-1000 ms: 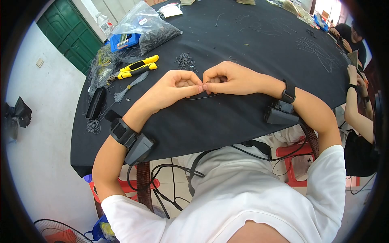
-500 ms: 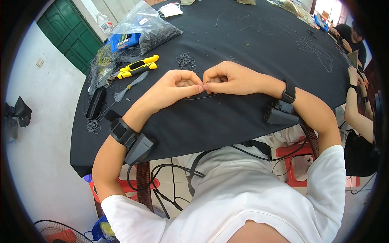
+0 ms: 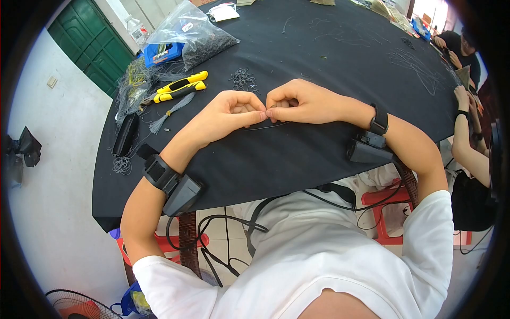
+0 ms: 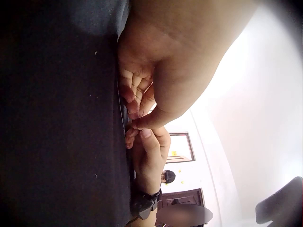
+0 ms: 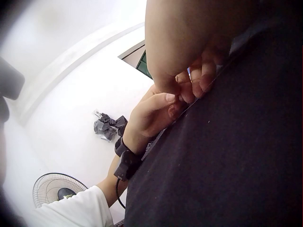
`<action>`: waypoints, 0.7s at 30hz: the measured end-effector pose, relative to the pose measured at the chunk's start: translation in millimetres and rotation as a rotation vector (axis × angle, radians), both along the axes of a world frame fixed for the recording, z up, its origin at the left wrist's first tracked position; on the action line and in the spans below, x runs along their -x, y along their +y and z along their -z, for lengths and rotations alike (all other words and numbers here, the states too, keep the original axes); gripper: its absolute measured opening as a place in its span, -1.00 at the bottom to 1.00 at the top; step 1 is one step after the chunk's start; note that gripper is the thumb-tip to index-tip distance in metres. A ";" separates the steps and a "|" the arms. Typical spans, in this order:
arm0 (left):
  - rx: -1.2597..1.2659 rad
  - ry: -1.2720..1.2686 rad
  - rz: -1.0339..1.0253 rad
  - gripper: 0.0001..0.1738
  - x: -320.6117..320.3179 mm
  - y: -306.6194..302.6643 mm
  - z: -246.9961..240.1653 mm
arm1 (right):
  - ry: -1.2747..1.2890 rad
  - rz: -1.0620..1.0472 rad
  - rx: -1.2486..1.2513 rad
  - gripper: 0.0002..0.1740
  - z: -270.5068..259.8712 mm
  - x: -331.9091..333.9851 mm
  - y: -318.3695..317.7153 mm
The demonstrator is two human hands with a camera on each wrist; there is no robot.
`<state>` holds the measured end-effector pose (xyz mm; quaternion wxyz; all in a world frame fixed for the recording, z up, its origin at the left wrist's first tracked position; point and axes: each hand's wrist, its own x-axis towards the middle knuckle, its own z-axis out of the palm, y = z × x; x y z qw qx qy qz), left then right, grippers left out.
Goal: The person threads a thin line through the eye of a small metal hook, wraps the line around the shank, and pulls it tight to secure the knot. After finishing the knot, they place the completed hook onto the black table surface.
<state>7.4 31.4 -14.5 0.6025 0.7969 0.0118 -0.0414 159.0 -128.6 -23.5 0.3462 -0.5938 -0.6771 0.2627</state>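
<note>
Both hands meet fingertip to fingertip just above the black cloth. The left hand (image 3: pixel 227 116) pinches a thin grey line (image 3: pixel 265 127) between thumb and forefinger. Opposite it, the right hand (image 3: pixel 308 103) also pinches at the line, its other fingers curled in. The line bows out below the hands in the head view. In the left wrist view the thumb tips of the left hand (image 4: pixel 165 75) and right hand (image 4: pixel 150 156) nearly touch. Whatever small part lies between the fingertips is mostly hidden. A pile of small dark pieces (image 3: pixel 243 80) lies behind the left hand.
Yellow-and-black pliers (image 3: pixel 180 87), a tied grey bundle (image 3: pixel 169 116) and a black case (image 3: pixel 126 135) lie at the left. Behind them stand a clear bag of dark pieces (image 3: pixel 210 48) and a blue box (image 3: pixel 162 54). Loose lines (image 3: pixel 417 66) lie far right, near another person.
The two hands hold nearly the same pose, fingertips together. At the right edge, the other person's arms have shifted slightly.
</note>
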 end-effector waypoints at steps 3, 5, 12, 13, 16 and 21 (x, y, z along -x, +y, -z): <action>-0.004 0.000 0.001 -0.86 -0.2 0.4 0.3 | -0.004 -0.002 -0.007 -0.77 0.9 -0.6 0.6; 0.000 0.003 -0.001 -0.86 -0.2 0.1 0.0 | -0.006 0.007 0.004 -0.76 0.1 0.1 0.2; -0.006 -0.002 0.003 -0.85 -0.2 0.3 0.2 | -0.012 0.002 0.009 -0.76 -0.7 -0.3 -0.2; -0.006 -0.003 0.001 -0.85 -0.1 0.0 -0.1 | -0.011 0.004 0.007 -0.76 -0.4 -0.3 -0.1; -0.011 0.005 0.001 -0.86 0.0 -0.7 -1.3 | -0.014 0.010 0.005 -0.76 -0.2 0.0 0.0; -0.007 0.003 0.001 -0.86 0.0 -0.5 -0.9 | -0.036 0.024 -0.003 -0.76 -0.6 0.9 -0.2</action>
